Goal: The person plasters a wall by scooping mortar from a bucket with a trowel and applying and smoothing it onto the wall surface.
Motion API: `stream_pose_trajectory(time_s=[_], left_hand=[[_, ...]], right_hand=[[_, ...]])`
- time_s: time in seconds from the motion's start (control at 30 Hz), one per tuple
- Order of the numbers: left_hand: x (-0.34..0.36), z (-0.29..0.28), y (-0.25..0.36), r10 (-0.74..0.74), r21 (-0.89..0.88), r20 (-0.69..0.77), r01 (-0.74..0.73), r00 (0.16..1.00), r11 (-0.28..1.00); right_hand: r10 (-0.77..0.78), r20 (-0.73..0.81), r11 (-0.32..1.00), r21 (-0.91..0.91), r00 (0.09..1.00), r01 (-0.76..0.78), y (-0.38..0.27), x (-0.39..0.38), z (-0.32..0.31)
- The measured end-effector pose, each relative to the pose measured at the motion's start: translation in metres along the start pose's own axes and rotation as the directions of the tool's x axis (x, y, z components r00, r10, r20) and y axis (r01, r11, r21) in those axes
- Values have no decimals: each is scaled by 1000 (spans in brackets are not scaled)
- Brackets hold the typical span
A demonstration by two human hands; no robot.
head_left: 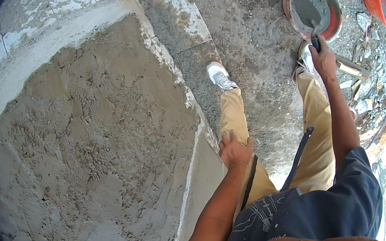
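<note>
My right hand (325,61) is closed around the dark handle of a trowel (315,40). The trowel's blade dips into grey wet mortar (305,4) in a round bucket (336,25) with a reddish inner wall, standing at the far right. My left hand (235,151) rests on my left knee over the tan trousers, fingers lying across the cloth and holding no tool. On the left spreads a large patch of rough, damp grey mortar (90,119), partly smoothed along its edges.
A pale stone edge (172,57) runs between the mortar patch and the dirt ground (248,20) where my feet stand. An orange bucket (379,9) lies tipped at the far right. Scattered debris (377,79) and a board-like piece (353,69) lie beside my right foot.
</note>
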State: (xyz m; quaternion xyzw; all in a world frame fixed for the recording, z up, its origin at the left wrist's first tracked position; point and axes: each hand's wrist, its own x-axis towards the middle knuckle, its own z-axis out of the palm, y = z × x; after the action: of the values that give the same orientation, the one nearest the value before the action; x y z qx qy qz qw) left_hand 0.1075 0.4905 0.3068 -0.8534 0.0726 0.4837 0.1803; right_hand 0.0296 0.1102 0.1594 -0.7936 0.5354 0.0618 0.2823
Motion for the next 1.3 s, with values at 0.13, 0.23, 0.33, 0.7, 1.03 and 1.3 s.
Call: stream_pose_trajectory(time_s=[0.13, 0.23, 0.33, 0.7, 1.03, 1.3], left_hand=[[-1, 14, 15, 53, 90, 2, -53, 999, 995], [1, 9, 28, 17, 133, 30, -21, 999, 991], [5, 0, 38, 16, 166, -23, -11, 1000, 986], [14, -18, 39, -77, 156, 41, 70, 996, 985], [16, -26, 10, -47, 8, 19, 47, 999, 999], [29, -19, -28, 27, -203, 188, 12, 982, 979]], right_hand=[[141, -54, 964, -221, 988, -150, 102, 60, -30], [255, -8, 936, -248, 967, -249, 118, 106, -4], [206, 160, 979, -31, 965, -204, 104, 141, 37], [66, 235, 806, 560, 970, -190, 118, 62, 21], [-31, -142, 709, 695, 989, 122, -142, 7, 44], [-392, 13, 685, 672, 920, 283, -465, -120, 147]])
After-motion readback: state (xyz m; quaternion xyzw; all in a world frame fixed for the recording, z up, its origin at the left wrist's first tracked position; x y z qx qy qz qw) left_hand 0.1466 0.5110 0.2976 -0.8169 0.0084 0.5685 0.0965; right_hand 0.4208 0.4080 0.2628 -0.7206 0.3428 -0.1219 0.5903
